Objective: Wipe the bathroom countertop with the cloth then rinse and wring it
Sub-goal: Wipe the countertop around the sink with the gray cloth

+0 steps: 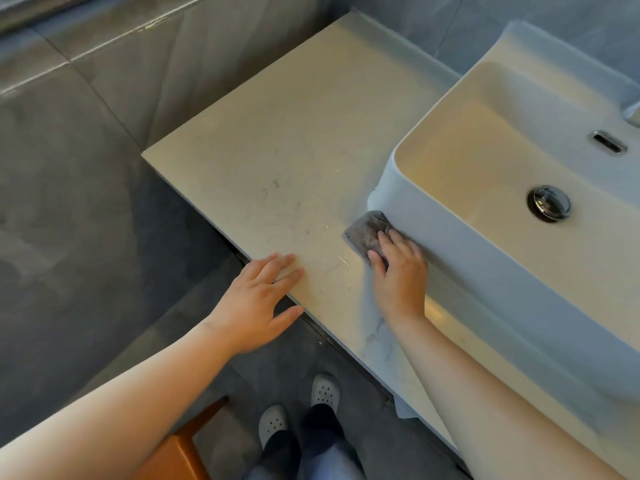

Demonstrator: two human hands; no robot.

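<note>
Head view: pressing seemingly soft, limp cloth (363,232) onto surface (277,133) with flat right grip (400,275); bracing with empty, spread left grip (259,296); bunch to wring.

No legible text, label, brand mark, number or sign appears on any surface in the head view.
</note>
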